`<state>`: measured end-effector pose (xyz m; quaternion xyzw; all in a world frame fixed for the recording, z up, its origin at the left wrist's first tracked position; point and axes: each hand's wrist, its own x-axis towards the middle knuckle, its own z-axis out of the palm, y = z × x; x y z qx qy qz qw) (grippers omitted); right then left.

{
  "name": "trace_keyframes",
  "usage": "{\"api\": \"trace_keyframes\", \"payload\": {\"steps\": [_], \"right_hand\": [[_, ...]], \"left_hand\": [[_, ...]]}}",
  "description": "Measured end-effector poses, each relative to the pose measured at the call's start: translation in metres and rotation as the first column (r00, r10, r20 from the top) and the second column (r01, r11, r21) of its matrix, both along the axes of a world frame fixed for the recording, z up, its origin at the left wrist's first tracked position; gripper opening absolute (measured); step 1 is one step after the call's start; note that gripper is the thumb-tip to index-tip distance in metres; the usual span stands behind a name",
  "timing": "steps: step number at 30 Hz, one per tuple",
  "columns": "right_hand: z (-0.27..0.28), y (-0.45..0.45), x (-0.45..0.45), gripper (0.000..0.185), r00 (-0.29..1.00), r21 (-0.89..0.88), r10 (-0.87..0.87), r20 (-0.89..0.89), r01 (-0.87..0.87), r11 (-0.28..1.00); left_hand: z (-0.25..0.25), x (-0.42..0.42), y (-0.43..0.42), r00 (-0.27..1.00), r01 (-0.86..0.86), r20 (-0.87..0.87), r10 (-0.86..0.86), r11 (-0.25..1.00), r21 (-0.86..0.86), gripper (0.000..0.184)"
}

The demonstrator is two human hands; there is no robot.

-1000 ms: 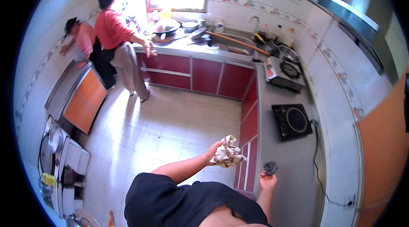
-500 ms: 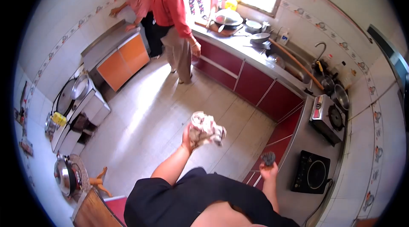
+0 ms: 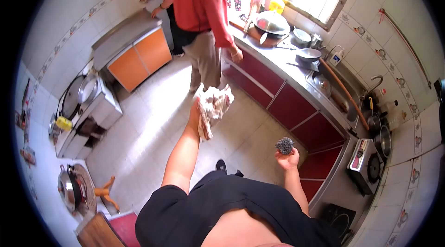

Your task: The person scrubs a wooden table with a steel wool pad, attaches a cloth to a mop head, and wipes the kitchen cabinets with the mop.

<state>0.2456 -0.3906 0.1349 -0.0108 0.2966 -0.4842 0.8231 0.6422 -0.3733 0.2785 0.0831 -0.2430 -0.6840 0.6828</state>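
A crumpled light cloth with darker patches (image 3: pixel 214 104) is gripped in my left hand (image 3: pixel 196 109), held out over the floor. Part of the cloth hangs below the fingers, which it partly covers. My right hand (image 3: pixel 288 159) holds a dark grey wire scouring ball (image 3: pixel 284 145) at the fingertips, in front of the red cabinets. The two hands are well apart, and neither touches a surface.
A person in red (image 3: pixel 197 6) stands ahead, another behind at the orange cabinet (image 3: pixel 140 59). Right: counter with lidded wok (image 3: pixel 272 23), pans, sink and gas stove (image 3: pixel 366 166). Left: white stove (image 3: pixel 99 103), round table with pot (image 3: pixel 69 189), wooden stool (image 3: pixel 99 233).
The view has swung left and moved forward, nearer the person in red. My left hand has reached further out with the cloth. Both hands keep their hold.
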Motion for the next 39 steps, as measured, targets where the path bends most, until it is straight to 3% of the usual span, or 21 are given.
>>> {"api": "trace_keyframes", "payload": {"steps": [3,5,7,8,11,13,14,16,17,18,20,21,23,24,25,27,29,35,37,39], "right_hand": [[0.034,-0.055,0.051,0.047,0.995,-0.037,0.077,-0.061,-0.08,0.996],[0.034,-0.094,0.072,0.05,0.978,-0.091,0.134,-0.162,-0.15,0.985],[0.008,-0.141,0.094,0.05,0.944,-0.146,0.151,-0.292,-0.2,0.969],[0.026,-0.157,0.109,0.027,0.907,-0.162,0.215,-0.361,-0.288,0.944],[0.053,-0.212,0.163,0.032,0.712,-0.437,0.119,-0.692,-0.545,0.715],[0.085,-0.241,0.192,0.049,0.512,-0.5,-0.135,-0.848,-0.691,0.521],[0.102,-0.259,0.199,0.06,0.454,-0.467,-0.131,-0.881,-0.795,0.386],[0.096,-0.303,0.206,0.034,0.442,-0.445,-0.053,-0.896,-0.886,0.127],[0.099,-0.322,0.202,0.025,0.264,-0.261,0.055,-0.963,-0.964,0.06],[0.101,-0.338,0.199,0.02,0.297,-0.287,0.065,-0.953,-0.949,0.131],[0.115,-0.381,0.194,0.022,0.284,-0.298,-0.117,-0.952,-0.946,0.129],[0.135,-0.395,0.189,0.022,0.274,-0.296,-0.184,-0.944,-0.949,0.104],[0.177,-0.419,0.19,0.024,0.255,-0.228,-0.375,-0.891,-0.967,-0.117],[0.202,-0.426,0.193,0.025,0.291,-0.238,-0.352,-0.89,-0.953,-0.187],[0.221,-0.433,0.195,0.025,0.276,-0.244,-0.209,-0.938,-0.956,-0.166],[0.25,-0.456,0.2,0.024,0.252,-0.156,-0.371,-0.894,-0.95,-0.27],[0.273,-0.475,0.206,0.023,0.217,-0.1,-0.438,-0.872,-0.956,-0.275],[0.321,-0.549,0.202,0.024,0.326,-0.202,-0.465,-0.823,-0.933,-0.297],[0.333,-0.571,0.192,0.023,0.302,-0.219,-0.491,-0.817,-0.95,-0.221],[0.341,-0.589,0.18,0.022,0.278,-0.186,-0.563,-0.778,-0.959,-0.215]], "left_hand": [[0.001,0.036,-0.049,0.909,0.043,0.41,-0.074,0.996,0.082,0.039],[-0.018,0.058,-0.09,0.796,0.08,0.591,-0.131,0.991,0.111,0.038],[-0.03,0.065,-0.124,0.747,0.085,0.651,-0.132,0.991,0.104,0.047],[-0.021,0.057,-0.134,0.741,0.071,0.658,-0.136,0.99,0.125,0.048],[-0.01,0.036,-0.169,0.778,0.171,0.586,-0.226,0.974,0.149,0.041],[-0.007,0.022,-0.196,0.721,0.173,0.635,-0.277,0.96,0.221,0.037],[-0.007,0.017,-0.209,0.646,0.171,0.722,-0.248,0.969,0.18,0.034],[-0.002,0.011,-0.234,0.513,0.118,0.826,-0.236,0.972,0.205,0.022],[0.0,0.009,-0.246,0.432,0.064,0.87,-0.24,0.97,0.236,0.019],[0.001,0.008,-0.258,0.377,-0.045,0.91,-0.173,0.978,0.205,0.016],[0.001,0.009,-0.284,-0.009,-0.278,1.0,-0.019,0.961,0.015,0.014],[0.001,0.004,-0.297,-0.214,-0.361,0.977,0.025,0.927,-0.103,0.014],[-0.001,-0.007,-0.324,-0.253,-0.499,0.955,0.156,0.824,-0.267,0.01],[-0.014,-0.007,-0.339,-0.305,-0.544,0.923,0.237,0.752,-0.372,0.009],[-0.019,-0.007,-0.351,-0.365,-0.577,0.878,0.311,0.664,-0.475,0.008],[-0.015,-0.004,-0.379,-0.53,-0.576,0.771,0.352,0.519,-0.632,0.006],[-0.014,0.002,-0.406,-0.445,-0.704,0.868,0.221,0.512,-0.492,0.008],[0.003,0.039,-0.468,-0.649,-0.648,0.716,0.257,0.306,-0.698,0.021],[0.006,0.061,-0.477,-0.511,-0.652,0.764,0.394,0.401,-0.643,0.016],[0.022,0.073,-0.483,-0.547,-0.524,0.668,0.504,0.416,-0.743,0.007]]}}
